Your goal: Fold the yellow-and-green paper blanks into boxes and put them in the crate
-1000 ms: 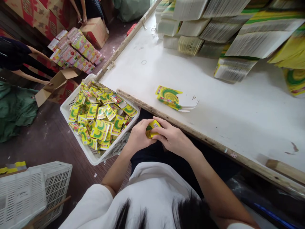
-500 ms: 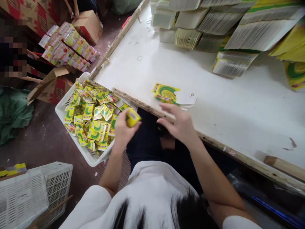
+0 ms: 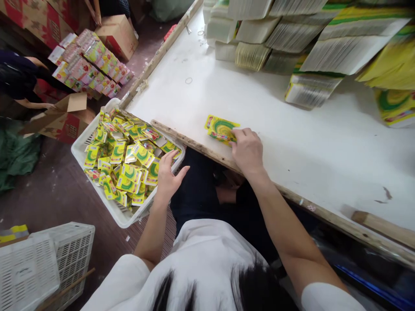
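My right hand (image 3: 248, 151) is on the white table (image 3: 292, 134), its fingers closed on the right end of a few flat, unfolded cartons (image 3: 221, 128). They are yellow with a green swirl, and the hand hides their white flaps. How many it grips I cannot tell. My left hand (image 3: 169, 175) holds nothing, with thumb and fingers apart, at the right rim of a white plastic basket (image 3: 121, 218). Many small folded yellow boxes (image 3: 129, 172) lie heaped in that basket.
Bundles of flat cartons (image 3: 343, 47) are stacked at the table's back right. A wooden strip (image 3: 194, 144) edges the table. White crates (image 3: 65, 259) stand on the floor at lower left. A co-worker's arm (image 3: 35, 103) reaches to an open cardboard box (image 3: 66, 125).
The small yellow box has left my left hand, whose fingers have spread over the basket's edge. My right hand has moved forward onto the flat cartons and closed on their end.
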Motion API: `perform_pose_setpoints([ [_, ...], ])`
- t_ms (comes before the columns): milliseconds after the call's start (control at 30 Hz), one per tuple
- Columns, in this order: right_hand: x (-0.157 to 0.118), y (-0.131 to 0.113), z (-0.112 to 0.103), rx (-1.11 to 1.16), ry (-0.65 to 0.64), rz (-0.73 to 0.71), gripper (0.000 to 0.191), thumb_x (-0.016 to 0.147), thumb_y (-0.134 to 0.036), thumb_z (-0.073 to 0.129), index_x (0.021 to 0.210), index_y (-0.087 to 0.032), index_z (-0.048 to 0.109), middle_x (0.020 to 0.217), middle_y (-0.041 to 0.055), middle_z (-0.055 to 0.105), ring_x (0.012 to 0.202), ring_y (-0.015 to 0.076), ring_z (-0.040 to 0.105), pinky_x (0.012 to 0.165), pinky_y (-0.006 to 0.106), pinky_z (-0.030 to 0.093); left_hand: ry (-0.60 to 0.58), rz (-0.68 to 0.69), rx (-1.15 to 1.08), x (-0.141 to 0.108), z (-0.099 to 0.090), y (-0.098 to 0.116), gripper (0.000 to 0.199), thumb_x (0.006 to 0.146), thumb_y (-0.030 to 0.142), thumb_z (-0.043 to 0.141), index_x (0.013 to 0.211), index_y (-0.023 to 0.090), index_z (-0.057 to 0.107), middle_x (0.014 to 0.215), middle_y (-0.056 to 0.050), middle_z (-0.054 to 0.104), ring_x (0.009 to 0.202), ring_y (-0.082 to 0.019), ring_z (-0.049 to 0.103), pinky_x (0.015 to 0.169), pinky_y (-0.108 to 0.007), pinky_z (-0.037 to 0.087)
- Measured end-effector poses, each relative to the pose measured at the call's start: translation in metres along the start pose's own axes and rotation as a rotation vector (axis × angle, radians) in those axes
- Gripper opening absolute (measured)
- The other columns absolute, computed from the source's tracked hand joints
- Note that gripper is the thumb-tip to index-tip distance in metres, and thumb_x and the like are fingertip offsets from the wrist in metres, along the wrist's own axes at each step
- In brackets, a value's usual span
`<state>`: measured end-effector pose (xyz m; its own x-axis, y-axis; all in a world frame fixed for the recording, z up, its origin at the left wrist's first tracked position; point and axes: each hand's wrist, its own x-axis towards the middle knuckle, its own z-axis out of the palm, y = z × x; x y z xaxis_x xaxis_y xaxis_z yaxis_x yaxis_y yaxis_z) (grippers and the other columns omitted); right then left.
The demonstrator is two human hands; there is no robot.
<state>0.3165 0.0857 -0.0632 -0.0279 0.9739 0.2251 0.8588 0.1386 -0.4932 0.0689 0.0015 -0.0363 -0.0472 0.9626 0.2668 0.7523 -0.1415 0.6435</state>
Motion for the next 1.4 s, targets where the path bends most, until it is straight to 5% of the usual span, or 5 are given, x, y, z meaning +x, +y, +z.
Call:
perform_pose_setpoints([
  [367, -0.024, -0.031, -0.027, 0.686, 0.073, -0.005, 0.029, 0.08, -0.022, 0.07, 0.1, -0.024, 0.05, 0.09, 0.0014, 0.062, 0.079, 0.0195, 0.062, 0.074, 0.036, 0.055, -0.274, -0.12, -0.722, -0.011, 0.026, 0.029, 0.067, 0.074, 0.048, 0.081, 0.132, 0.025, 0.054, 0.132, -0.012, 0.063, 0.126, -0.029, 0.059, 0.102, -0.045, 0.051],
  [667, -0.078, -0.082, -0.03, 1.198, -0.371, -0.157, 0.035, 0.085, -0.023, 0.071, 0.112, -0.025, 0.05, 0.095, 0.0017, 0.063, 0.084, 0.0156, 0.064, 0.076, 0.031, 0.057, 0.279, -0.297, -1.467, 0.015, 0.03, 0.082, 0.039, 0.083, 0.061, 0.065, 0.089, 0.023, 0.059, 0.072, 0.002, 0.055, 0.071, -0.013, 0.061, 0.076, -0.028, 0.054],
  [933, -0.078, -0.078, -0.02, 1.084, -0.223, -0.05, 0.034, 0.079, -0.024, 0.078, 0.106, -0.024, 0.058, 0.093, -0.0003, 0.067, 0.082, 0.016, 0.064, 0.077, 0.03, 0.055, 0.164, -0.331, -1.221, 0.007, 0.041, 0.065, 0.067, 0.064, 0.085, 0.063, 0.088, 0.022, 0.058, 0.077, 0.0, 0.058, 0.07, -0.015, 0.06, 0.068, -0.029, 0.053],
  [1100, -0.071, -0.063, -0.021, 1.062, -0.086, -0.03, 0.006, 0.086, -0.023, 0.071, 0.09, -0.022, 0.066, 0.084, -0.0007, 0.071, 0.074, 0.0159, 0.067, 0.069, 0.029, 0.055, 0.22, -0.324, -1.01, -0.003, 0.046, 0.04, 0.042, 0.069, 0.058, 0.082, 0.087, 0.022, 0.068, 0.082, 0.001, 0.07, 0.077, -0.014, 0.067, 0.077, -0.028, 0.055],
  [1400, -0.063, -0.046, -0.055, 0.366, 0.299, -0.463, 0.027, 0.091, -0.01, 0.063, 0.102, -0.031, 0.076, 0.092, 0.0013, 0.075, 0.094, 0.019, 0.065, 0.093, 0.038, 0.052, 0.013, 0.037, -0.61, 0.004, -0.017, 0.042, 0.084, 0.076, 0.068, 0.07, 0.144, 0.026, 0.045, 0.148, -0.013, 0.051, 0.14, -0.032, 0.047, 0.117, -0.047, 0.038],
])
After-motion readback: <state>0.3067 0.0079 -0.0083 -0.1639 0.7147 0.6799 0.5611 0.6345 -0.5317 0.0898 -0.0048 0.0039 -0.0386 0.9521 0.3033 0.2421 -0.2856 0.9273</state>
